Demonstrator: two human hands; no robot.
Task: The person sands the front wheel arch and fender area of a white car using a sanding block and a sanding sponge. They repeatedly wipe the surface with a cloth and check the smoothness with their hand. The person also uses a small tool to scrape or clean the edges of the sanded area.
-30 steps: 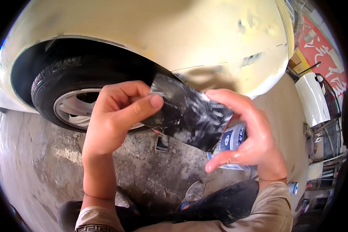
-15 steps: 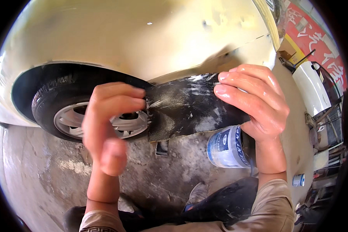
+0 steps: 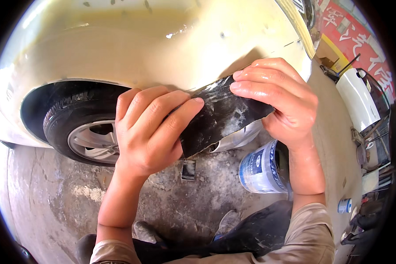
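While hands (image 3: 147,132) (image 3: 288,101) grip black sheet (image 3: 222,119), bucket (image 3: 259,169), contents unclear

Left hand (image 3: 146,136) and right hand (image 3: 290,101) raised, fingers (image 3: 176,121) bent, thumbs probably beneath

One fisheye, worn on that person's head, is looking down and forward; the left hand (image 3: 152,127) and right hand (image 3: 284,99) are sitting close below it, car (image 3: 132,57) and floor (image 3: 180,202) lying beyond.
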